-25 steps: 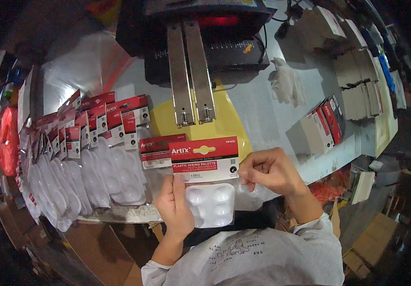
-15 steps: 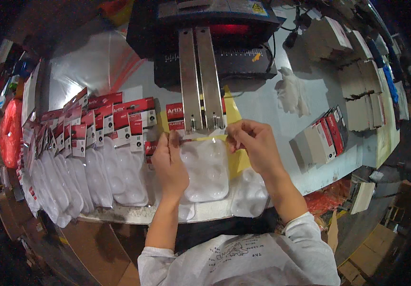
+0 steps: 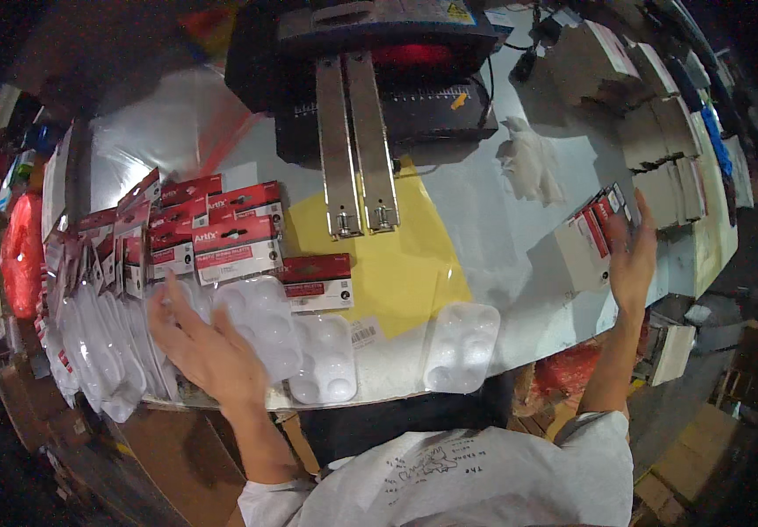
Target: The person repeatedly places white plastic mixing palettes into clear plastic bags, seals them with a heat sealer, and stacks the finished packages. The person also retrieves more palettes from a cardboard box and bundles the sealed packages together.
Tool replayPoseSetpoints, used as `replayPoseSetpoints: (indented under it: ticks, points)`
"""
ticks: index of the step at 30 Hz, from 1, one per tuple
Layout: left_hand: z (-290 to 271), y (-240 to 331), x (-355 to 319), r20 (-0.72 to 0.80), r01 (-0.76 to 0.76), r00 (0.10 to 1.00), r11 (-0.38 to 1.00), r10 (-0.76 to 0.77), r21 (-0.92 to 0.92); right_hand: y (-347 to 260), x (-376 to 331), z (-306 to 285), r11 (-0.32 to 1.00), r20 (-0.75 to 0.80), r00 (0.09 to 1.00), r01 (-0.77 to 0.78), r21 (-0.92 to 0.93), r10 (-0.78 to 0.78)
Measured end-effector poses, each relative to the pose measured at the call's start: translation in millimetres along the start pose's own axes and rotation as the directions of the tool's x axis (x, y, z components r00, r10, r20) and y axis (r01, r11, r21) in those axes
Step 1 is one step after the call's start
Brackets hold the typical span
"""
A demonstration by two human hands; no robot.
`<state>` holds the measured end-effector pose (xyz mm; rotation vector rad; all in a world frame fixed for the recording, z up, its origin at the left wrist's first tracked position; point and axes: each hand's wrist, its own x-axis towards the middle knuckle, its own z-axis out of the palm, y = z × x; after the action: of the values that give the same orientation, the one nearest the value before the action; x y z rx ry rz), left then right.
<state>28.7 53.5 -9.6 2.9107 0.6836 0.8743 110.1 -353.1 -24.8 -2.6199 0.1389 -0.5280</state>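
Left hand (image 3: 208, 351) is lying flat and open on clear blister packs with red header cards (image 3: 238, 290); right hand (image 3: 632, 255) is reaching open-fingered, empty, touching stacked red-and-white cards (image 3: 599, 230).

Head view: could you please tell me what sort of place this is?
Probably a packing bench in a small workshop. A sealing machine stands at the back, finished carded packs overlap in a row by the left hand, and the right hand reaches a stack of cards.

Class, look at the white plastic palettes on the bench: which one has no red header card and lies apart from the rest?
The bare white palette at the front edge, right of the yellow sheet; the others carry red cards and overlap.
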Motion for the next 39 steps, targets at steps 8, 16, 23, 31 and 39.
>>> replayPoseSetpoints:
  ticks: [8, 16, 23, 31, 39]
  points:
    - [38.7, 118.7, -98.8, 0.576, -0.025, 0.682, 0.801, 0.451, -0.598, 47.0, 3.0, -4.4, 0.995, 0.321, 0.947, 0.046, -0.084, -0.017]
    - [28.4, 96.7, -78.6, 0.838, 0.834, 0.386, 0.241, 0.386, -0.496, 36.0, 2.4, -5.5, 0.993, 0.234, 0.971, -0.075, 0.087, 0.053]
    - [15.6, 84.9, -69.7, 0.851, 0.95, 0.299, -0.047, 0.431, -0.31, 22.4, 1.9, -3.9, 0.96, 0.228, 0.967, -0.169, 0.223, 0.117]
    - [4.2, 70.4, -68.5, 0.898, 0.95, 0.313, -0.105, 0.308, -0.295, 42.0, 9.9, -10.6, 0.998, 0.259, 0.964, -0.051, -0.044, 0.061]
    - [-3.2, 73.2, -71.1, 0.834, 0.918, 0.397, -0.18, 0.384, -0.355, 51.1, 17.0, -8.7, 0.995, 0.162, 0.982, -0.097, 0.015, 0.093]
